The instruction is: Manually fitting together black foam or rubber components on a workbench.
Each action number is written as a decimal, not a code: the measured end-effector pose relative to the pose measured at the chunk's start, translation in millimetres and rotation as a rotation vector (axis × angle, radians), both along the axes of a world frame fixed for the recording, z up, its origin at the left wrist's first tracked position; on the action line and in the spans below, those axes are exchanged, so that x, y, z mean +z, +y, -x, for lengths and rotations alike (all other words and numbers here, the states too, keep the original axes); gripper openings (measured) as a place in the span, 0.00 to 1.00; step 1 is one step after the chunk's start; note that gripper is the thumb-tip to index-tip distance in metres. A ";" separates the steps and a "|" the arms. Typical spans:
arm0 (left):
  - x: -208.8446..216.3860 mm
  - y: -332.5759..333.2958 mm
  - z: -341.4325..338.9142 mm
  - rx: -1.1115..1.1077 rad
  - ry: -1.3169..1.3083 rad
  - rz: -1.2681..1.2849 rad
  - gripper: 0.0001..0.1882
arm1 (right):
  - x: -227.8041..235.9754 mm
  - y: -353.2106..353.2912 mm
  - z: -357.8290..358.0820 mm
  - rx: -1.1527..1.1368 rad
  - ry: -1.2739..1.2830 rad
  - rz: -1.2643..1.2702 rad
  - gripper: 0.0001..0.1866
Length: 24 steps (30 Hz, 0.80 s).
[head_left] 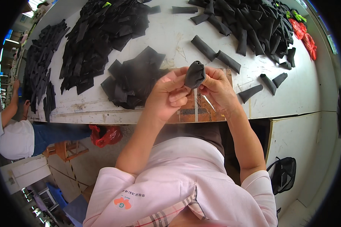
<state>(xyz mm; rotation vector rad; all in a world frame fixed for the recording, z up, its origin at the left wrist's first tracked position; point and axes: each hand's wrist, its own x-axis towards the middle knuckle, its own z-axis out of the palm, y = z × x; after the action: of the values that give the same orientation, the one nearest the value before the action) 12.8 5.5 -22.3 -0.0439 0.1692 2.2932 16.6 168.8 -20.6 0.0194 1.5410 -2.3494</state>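
Between my hands is a dark grey fabric tube (pixel 195 75), its gathered end facing up. My left hand (pixel 170 89) pinches its left side with thumb and fingers. My right hand (pixel 219 86) grips its right side. Below the right fingers a thin, pointed metal tool (pixel 209 103) sticks out; its upper part is hidden, so I cannot tell its kind. Under my hands lies a worn brown board (pixel 185 118) at the table's near edge. To the left of my left hand rests a small stack of flat dark fabric pieces (pixel 134 77).
Big heaps of flat dark pieces (pixel 98 34) cover the white table's (pixel 170 32) left side. Several sewn tubes (pixel 250 28) pile up at the far right, beside red plastic bags (pixel 304 36). A few loose tubes (pixel 250 93) lie nearer. Another person (pixel 17 132) stands at far left.
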 end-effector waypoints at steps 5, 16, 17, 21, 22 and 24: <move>29.7 5.3 4.1 0.659 1.004 1.134 0.14 | 12.7 8.3 0.4 -0.002 0.158 -0.367 0.15; 15.4 4.8 -19.7 0.749 0.740 0.730 0.07 | 14.9 7.6 -5.1 0.042 0.974 -1.223 0.07; 10.5 7.1 -16.6 0.683 0.696 0.707 0.08 | 7.5 9.6 -10.0 0.037 0.843 -1.157 0.06; 32.1 15.5 7.6 0.361 0.672 0.527 0.09 | 7.6 7.4 -9.0 -0.059 0.936 -1.191 0.08; 43.9 17.4 7.7 0.359 0.675 0.530 0.09 | 15.0 9.7 -8.9 -0.096 0.953 -0.970 0.08; 61.2 26.3 -2.2 0.361 1.071 1.026 0.06 | 4.7 11.1 -13.1 -0.121 0.956 -0.741 0.08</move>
<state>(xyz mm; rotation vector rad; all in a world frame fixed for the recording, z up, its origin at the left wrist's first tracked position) 15.0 31.8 38.9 0.6716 1.9642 2.0675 29.7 179.9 -15.9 -0.9678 2.8167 -1.7541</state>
